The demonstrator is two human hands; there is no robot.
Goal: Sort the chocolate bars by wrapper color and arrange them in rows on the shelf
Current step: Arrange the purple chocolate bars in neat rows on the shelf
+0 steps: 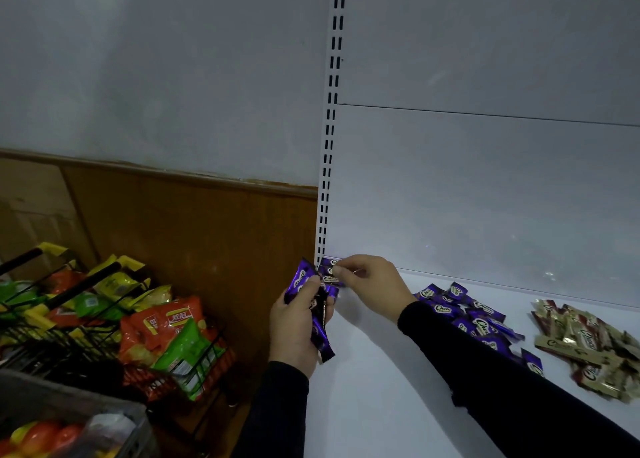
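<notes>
While my left hand (299,322) grips a bunch of purple chocolate bars (320,333) at the shelf's edge, my right hand (369,286) pinches one purple bar (330,279) by its end, setting it into the row (329,267) in the shelf's (398,388) back left corner. The foil wrappers look light, slick and crinkly, best held by the flat middle or crimped end. Loose purple (474,319) and gold (585,350) piles wait to the right.
</notes>
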